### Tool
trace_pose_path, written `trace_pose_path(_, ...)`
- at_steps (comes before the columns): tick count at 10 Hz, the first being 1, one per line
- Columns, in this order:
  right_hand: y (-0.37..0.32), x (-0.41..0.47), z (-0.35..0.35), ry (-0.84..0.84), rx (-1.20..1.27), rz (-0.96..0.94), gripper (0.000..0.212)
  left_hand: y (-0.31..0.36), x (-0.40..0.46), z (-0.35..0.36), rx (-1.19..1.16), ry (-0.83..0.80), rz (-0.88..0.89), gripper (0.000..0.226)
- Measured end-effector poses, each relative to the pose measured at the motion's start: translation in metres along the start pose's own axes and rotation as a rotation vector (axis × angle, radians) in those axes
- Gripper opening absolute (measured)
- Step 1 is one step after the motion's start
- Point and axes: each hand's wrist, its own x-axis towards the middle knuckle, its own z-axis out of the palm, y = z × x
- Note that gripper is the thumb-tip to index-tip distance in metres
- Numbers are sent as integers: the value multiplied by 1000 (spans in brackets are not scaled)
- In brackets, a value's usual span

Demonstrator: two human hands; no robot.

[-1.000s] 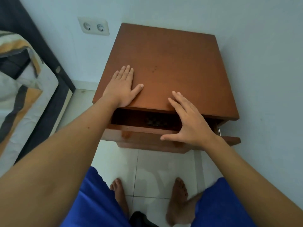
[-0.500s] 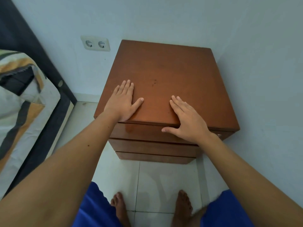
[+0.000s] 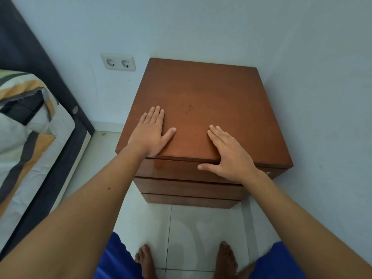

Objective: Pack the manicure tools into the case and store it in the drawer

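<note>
Wooden nightstand (image 3: 205,109): top drawer (image 3: 177,170) closed, contents hidden.

I see my two arms bare from the shoulder down, no sleeves, no watch, no rings on the left hand (image 3: 150,133) or right hand (image 3: 231,158). Small dark moles dot the left forearm (image 3: 96,198). I wear bright blue shorts (image 3: 114,260), and my feet (image 3: 146,260) are bare.
</note>
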Motion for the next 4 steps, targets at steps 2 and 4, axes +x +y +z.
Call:
trace_pose_path(2,3,16,-8,94,184,175,78,1,0,1,14,-9,2,86)
trace_pose_path(4,22,49,-4,49,8,325,80,2,-2,0,9,3,10,86)
